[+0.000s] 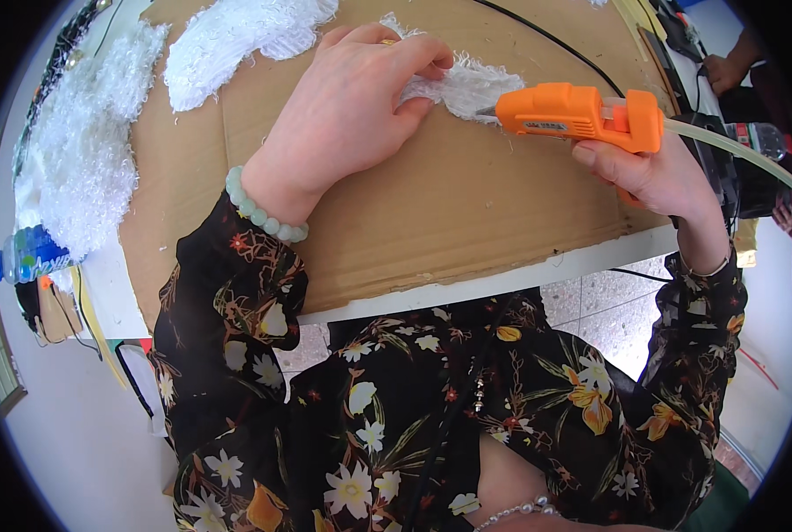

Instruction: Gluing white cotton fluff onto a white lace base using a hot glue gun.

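Note:
My right hand [662,173] is wrapped around an orange hot glue gun [560,111], a long pale glue stick [737,152] sticking out of its back end. The metal nozzle points left and meets the right end of a small white fringed fabric piece [471,87] lying on the cardboard. With curled fingers, my left hand [356,106] grips that piece at its left part, thumb on the near side; the fingers hide some of it. A larger white fringed piece [236,44] lies just beyond my left hand.
Brown cardboard [396,222] covers the table. A heap of shaggy white material [81,142] lies at the left, near a blue-labelled bottle [37,254]. A black cable [551,37] crosses the far side. At the far right are another person's hand [724,73] and a bottle [762,139].

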{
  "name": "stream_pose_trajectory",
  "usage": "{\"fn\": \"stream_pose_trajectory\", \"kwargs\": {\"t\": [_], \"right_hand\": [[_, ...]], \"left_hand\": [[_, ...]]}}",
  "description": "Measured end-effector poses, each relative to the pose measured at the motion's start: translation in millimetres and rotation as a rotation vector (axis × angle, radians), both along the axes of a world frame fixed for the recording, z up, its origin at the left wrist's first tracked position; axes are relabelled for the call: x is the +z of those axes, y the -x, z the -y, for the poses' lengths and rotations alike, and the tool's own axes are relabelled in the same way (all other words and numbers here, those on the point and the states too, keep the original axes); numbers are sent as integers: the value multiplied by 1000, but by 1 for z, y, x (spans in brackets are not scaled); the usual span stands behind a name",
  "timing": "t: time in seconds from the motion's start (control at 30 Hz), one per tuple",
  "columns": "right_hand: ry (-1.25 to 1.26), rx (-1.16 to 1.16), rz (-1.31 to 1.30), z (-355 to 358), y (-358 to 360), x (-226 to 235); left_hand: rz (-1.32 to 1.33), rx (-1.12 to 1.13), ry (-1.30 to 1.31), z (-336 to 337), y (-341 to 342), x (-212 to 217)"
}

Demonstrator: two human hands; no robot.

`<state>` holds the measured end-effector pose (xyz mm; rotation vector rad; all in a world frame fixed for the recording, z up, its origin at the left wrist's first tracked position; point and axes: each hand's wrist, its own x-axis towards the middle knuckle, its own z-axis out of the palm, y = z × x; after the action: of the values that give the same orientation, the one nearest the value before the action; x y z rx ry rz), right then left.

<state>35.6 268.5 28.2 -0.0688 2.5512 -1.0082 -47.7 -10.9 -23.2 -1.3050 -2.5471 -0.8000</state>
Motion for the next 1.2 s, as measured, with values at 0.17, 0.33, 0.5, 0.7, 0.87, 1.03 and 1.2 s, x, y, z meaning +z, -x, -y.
{"fn": "stream_pose_trajectory", "kwargs": {"t": [0.17, 0.33, 0.5, 0.7, 0.87, 1.03, 1.2], "right_hand": [[15, 33, -52, 14, 3, 7], [24, 93, -129, 15, 7, -5], [30, 118, -141, 18, 8, 3], [-45, -4, -55, 22, 7, 10], [11, 75, -96, 12, 7, -1], [0, 41, -31, 9, 7, 6], [-45, 13, -66, 2, 2, 6]], "left_hand": [[-92, -12, -87, 9, -3, 2], [-64, -41, -109, -4, 4, -13], [-77, -13, -85, 4, -2, 2], [-89, -24, -97, 3, 0, -1], [-96, -28, -94, 3, -2, 0], [-31, 12, 18, 6, -3, 5], [-98, -27, -94, 2, 2, -4]]}}
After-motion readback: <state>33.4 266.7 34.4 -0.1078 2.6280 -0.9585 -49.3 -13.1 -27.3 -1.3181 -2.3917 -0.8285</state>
